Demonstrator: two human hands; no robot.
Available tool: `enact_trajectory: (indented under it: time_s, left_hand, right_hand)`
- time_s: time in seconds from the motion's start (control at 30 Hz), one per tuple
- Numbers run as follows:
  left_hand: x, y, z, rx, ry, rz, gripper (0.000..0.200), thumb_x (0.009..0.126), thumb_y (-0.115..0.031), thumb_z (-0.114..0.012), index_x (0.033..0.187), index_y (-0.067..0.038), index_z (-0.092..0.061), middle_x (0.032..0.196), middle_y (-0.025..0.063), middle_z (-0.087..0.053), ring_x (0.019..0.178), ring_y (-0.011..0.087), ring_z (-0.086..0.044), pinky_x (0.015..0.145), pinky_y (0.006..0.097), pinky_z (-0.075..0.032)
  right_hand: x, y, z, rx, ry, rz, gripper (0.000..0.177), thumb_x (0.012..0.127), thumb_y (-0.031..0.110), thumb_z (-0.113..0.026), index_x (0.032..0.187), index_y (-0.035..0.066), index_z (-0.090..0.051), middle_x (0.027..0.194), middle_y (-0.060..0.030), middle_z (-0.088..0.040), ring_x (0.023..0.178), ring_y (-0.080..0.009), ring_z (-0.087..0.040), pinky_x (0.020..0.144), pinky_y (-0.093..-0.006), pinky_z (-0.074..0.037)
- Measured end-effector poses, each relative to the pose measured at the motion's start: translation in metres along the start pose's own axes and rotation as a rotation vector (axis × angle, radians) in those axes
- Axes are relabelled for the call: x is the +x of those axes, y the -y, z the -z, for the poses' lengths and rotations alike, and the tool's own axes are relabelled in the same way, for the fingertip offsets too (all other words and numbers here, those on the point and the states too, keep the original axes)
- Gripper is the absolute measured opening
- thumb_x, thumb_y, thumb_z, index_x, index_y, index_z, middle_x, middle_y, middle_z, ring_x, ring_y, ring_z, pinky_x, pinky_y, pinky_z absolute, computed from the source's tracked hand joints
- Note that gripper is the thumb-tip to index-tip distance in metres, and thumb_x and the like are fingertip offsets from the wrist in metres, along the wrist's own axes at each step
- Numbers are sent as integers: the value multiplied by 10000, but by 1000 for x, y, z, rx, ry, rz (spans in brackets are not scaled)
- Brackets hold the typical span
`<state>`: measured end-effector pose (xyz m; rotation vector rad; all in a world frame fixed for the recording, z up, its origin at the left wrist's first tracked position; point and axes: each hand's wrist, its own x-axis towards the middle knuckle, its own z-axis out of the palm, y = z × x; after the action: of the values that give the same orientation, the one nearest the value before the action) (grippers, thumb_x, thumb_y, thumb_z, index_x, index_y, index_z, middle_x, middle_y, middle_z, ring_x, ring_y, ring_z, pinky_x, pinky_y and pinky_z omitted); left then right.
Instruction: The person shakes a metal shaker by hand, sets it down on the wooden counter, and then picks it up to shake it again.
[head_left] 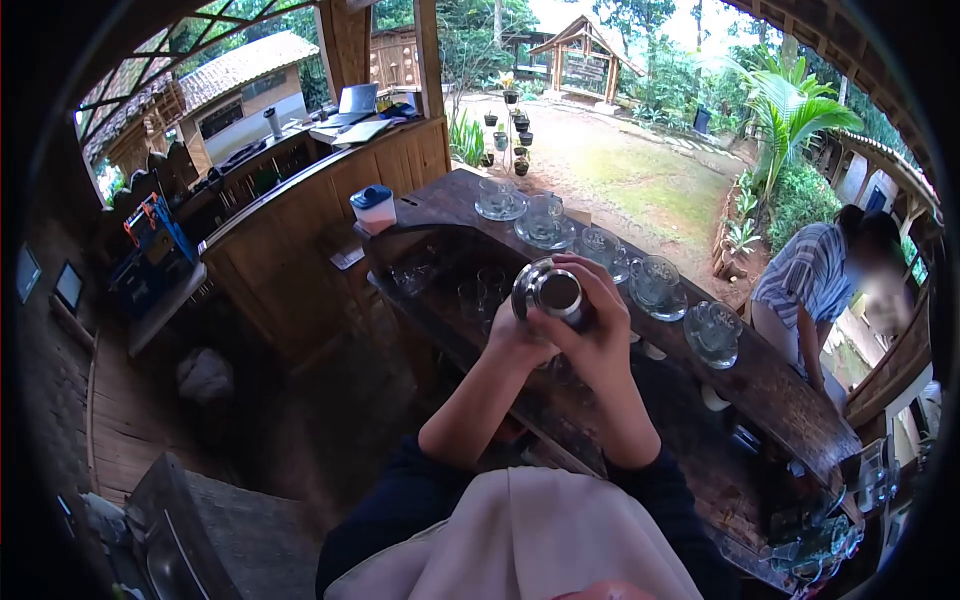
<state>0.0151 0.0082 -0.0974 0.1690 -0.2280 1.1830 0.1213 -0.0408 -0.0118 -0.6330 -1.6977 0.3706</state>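
Note:
Both hands are closed round a shiny metal container (558, 291) with a round top, held over the dark wooden counter. My left hand (518, 338) grips it from the left and below. My right hand (598, 318) wraps its right side, the thumb near the round top. Just beyond the hands, glass cups on glass saucers stand in a row along the raised counter ledge (455, 196); one cup (545, 220) is behind the container and another (656, 282) is to the right. Clear drinking glasses (488, 290) stand lower down, left of my hands.
A blue-lidded tub (374, 208) stands at the counter's left end. At right, a person in a striped shirt (795, 270) leans over the counter's far side. More glassware (820, 545) lies at lower right. A wooden bar (330, 200) with a laptop is at upper left.

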Motion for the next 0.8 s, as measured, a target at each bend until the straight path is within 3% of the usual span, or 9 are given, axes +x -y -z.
enact_trajectory:
  time_s: [0.1,0.23,0.33,0.4,0.47,0.5,0.7,0.77,0.8]
  left_hand:
    - [-8,-18,-51,218,-62,320,487,939,-344,-446,1296,-16,-408,1190,192,-514,1091,291,-541,920,383,-471]
    - [-28,13,-98,309,814,-138,576,863,-421,-587,1314,-134,-373,1251,203,-443,1129,410,-498,778,502,-550]
    - [-29,5,-84,361,615,-107,519,842,-405,-624,1246,-166,-402,1164,198,-493,1094,411,-526,722,467,-575]
    - [-21,-26,-66,323,155,246,430,882,-417,-550,1145,-85,-478,1075,164,-552,966,298,-601,752,421,-563]
    - [5,-51,0,-27,59,371,430,906,-383,-444,1038,4,-576,972,157,-629,869,266,-640,751,381,-546]
    - [-2,-41,-7,198,-147,-18,368,899,-333,-439,1014,-18,-591,940,143,-639,827,266,-647,743,384,-545]
    - [-34,-62,-75,341,172,163,644,875,-478,-513,1299,-4,-415,1153,231,-534,1023,335,-568,828,461,-521]
    - [-47,-54,-87,330,307,75,703,858,-515,-530,1347,-35,-376,1183,230,-516,1044,349,-554,828,482,-519]
    - [-45,-47,-90,350,493,-93,742,836,-543,-543,1378,-79,-338,1198,227,-506,1038,365,-553,827,496,-518]
  right_hand:
    - [-12,52,26,-121,224,407,364,635,169,-725,989,113,-663,1063,-58,-610,1079,-362,-536,934,-545,-370]
    - [-30,79,22,-2,31,1248,258,734,113,-665,972,214,-676,900,115,-611,1025,-107,-585,953,-522,-331]
    - [-44,37,-51,254,-593,1096,237,727,113,-653,937,222,-667,926,136,-608,1024,-109,-578,883,-502,-377]
    - [-36,27,-1,-118,18,706,226,666,204,-672,889,173,-657,1018,52,-625,1052,-234,-552,833,-498,-392]
    - [-16,-7,-27,-14,34,316,387,625,205,-701,984,80,-626,1153,-120,-569,1141,-352,-477,943,-514,-357]
    - [-11,-12,-35,30,-17,123,431,607,173,-707,1011,65,-605,1153,-115,-569,1167,-369,-458,990,-491,-339]
    - [-26,57,-15,-120,159,765,369,624,116,-724,971,224,-659,1092,99,-590,1143,-280,-522,938,-598,-331]
    - [-14,55,-89,-33,-748,1229,333,657,98,-732,923,284,-656,1023,182,-581,1057,-122,-575,943,-617,-307]
    - [-14,50,-87,-30,-748,1230,333,657,98,-732,923,284,-656,1023,182,-581,1057,-122,-575,943,-617,-307]
